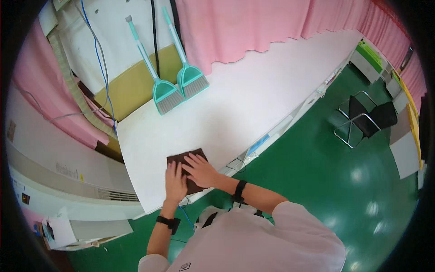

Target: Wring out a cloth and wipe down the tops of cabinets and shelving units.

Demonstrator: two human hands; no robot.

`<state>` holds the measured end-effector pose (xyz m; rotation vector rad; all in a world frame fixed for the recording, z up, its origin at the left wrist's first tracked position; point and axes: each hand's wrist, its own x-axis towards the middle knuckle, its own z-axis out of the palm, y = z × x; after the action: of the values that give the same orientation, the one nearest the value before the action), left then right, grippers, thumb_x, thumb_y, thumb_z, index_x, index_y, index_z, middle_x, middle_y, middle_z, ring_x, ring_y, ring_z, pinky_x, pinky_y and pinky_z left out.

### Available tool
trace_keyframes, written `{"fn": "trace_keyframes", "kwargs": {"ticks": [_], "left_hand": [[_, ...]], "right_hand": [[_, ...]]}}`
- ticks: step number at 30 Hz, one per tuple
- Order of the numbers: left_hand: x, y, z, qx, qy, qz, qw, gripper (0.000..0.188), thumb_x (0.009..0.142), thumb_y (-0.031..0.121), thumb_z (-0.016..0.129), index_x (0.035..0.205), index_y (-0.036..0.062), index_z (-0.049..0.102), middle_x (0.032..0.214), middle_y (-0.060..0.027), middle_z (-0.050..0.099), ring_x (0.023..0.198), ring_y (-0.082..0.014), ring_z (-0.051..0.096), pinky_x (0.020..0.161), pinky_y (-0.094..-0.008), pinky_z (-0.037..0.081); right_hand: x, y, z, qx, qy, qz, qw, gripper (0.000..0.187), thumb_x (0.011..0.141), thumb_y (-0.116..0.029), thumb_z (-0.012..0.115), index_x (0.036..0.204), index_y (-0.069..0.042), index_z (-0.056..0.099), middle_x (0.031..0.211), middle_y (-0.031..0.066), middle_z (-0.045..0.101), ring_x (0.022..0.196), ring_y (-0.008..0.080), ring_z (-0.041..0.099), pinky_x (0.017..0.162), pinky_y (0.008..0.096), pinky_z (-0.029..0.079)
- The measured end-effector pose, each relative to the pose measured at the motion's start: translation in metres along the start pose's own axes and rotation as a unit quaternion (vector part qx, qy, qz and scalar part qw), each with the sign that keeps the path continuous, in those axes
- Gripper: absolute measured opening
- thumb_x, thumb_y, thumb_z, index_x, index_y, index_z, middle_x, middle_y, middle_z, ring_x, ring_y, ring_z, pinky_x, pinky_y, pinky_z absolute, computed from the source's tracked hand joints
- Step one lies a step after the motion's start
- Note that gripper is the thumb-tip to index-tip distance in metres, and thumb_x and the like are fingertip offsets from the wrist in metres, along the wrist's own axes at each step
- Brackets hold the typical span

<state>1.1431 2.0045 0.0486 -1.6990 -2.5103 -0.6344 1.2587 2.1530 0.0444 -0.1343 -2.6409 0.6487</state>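
A dark brown folded cloth [192, 186] lies on the white tabletop [217, 124] near its front edge. My left hand [176, 182] rests on the left side of the cloth, fingers stretched out and pointing away from me. Across its middle and far part lies my right hand [202, 172], palm down with the fingers spread. Both hands press flat on the cloth, close beside each other, and cover much of it. Farther back on the table stand two teal broom-and-dustpan sets [167, 96] with grey bristles, their handles leaning toward the wall.
Pink curtains [253, 27] hang along the table's back edge. Blue and grey cables [100, 59] run down the wall at left, above a white air conditioner [104, 181]. A black chair [364, 115] stands on the green floor [294, 167] at right.
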Motion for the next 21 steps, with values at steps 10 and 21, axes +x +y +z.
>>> {"fn": "trace_keyframes", "kwargs": {"ticks": [10, 21], "left_hand": [[-0.003, -0.054, 0.012, -0.152, 0.063, -0.18, 0.97, 0.049, 0.088, 0.002, 0.052, 0.135, -0.0051, 0.043, 0.144, -0.0265, 0.037, 0.134, -0.0421, 0.035, 0.113, -0.0468, 0.029], [-0.021, -0.083, -0.008, -0.154, 0.048, -0.041, 0.986, 0.044, 0.075, 0.002, 0.069, 0.119, -0.0004, 0.06, 0.137, -0.0216, 0.047, 0.129, -0.0399, 0.043, 0.106, -0.0476, 0.036]], "right_hand": [[0.03, 0.015, 0.031, -0.035, -0.032, 0.025, 0.999, 0.062, 0.088, -0.04, 0.06, 0.137, -0.005, 0.046, 0.15, 0.0204, 0.032, 0.141, 0.0365, 0.025, 0.115, 0.0515, 0.018], [0.056, -0.004, 0.011, 0.132, -0.178, 0.071, 0.973, 0.02, 0.078, -0.024, 0.072, 0.088, -0.007, 0.067, 0.105, 0.0069, 0.06, 0.106, 0.0269, 0.056, 0.09, 0.0403, 0.045]]}}
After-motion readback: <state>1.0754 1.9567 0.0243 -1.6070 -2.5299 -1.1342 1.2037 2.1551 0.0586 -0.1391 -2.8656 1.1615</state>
